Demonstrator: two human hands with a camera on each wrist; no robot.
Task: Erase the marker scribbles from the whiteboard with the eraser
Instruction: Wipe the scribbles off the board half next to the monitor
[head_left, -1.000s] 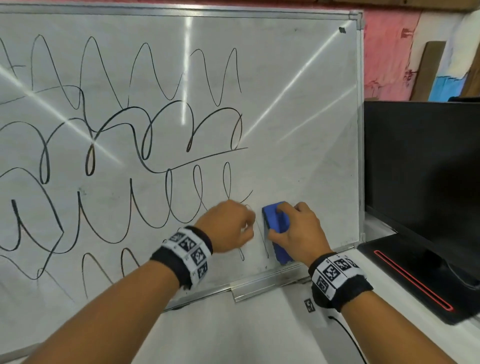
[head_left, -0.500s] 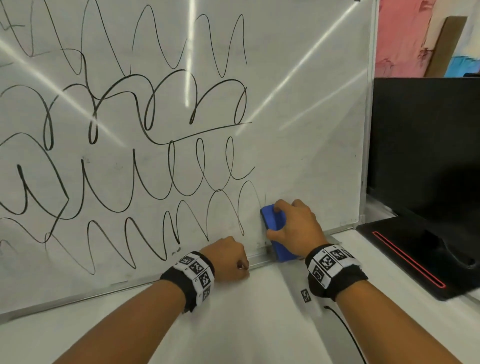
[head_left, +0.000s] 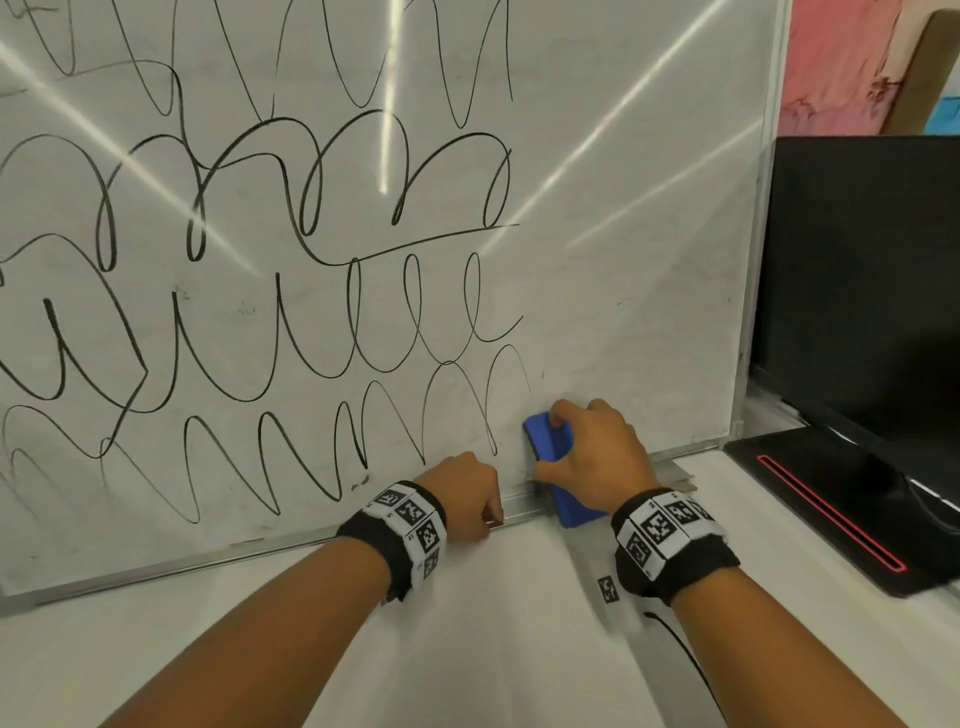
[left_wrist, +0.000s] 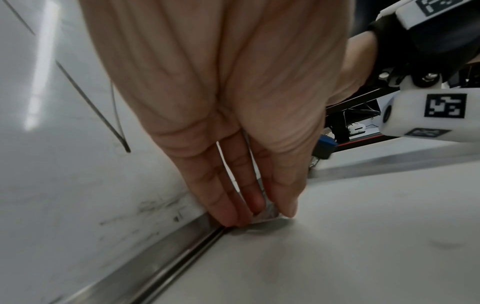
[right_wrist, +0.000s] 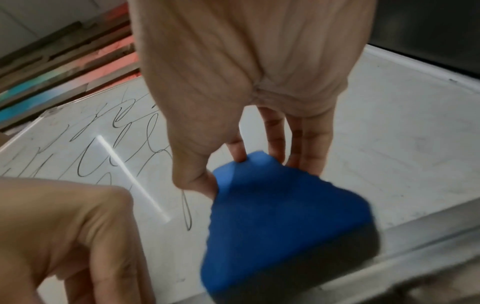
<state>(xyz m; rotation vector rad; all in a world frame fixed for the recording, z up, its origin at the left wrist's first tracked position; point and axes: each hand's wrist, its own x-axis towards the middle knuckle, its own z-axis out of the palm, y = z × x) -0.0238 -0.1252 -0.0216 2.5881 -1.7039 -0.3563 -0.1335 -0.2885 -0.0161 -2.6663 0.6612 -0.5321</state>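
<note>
I am gripping the blue rectangular foam eraser (head_left: 551, 457) in my right hand (head_left: 597, 457), thumb on its left side and fingers (right_wrist: 311, 135) curled over its top end, and I am pressing it flat against the white whiteboard (head_left: 623, 260) with its metal frame. The eraser is sitting low on the board, its bottom end hanging over the frame's lower edge, just under my palm. In the right wrist view its dark felt face (right_wrist: 298, 263) is showing along the underside.

My left hand (head_left: 462, 493) is resting just to the left of my right one, down at the silver aluminium bottom rail (left_wrist: 145, 265) of the board. Its fingertips (left_wrist: 233, 218) and thumb are pressed close together, pinching the rail edge where it is meeting the pale tabletop (head_left: 467, 649).

The looping black marker scribbles (head_left: 291, 332) are spreading up and away to the left of both hands; the nearest thin loop is ending right beside the eraser's left edge. The board surface above and to the right of my right hand is bare.

Beyond my right hand, to the right, a black monitor (head_left: 872, 270) is standing on a black base with a red line (head_left: 831, 514). Both wrists are wearing black bands with white patterned tags (head_left: 660, 530).
</note>
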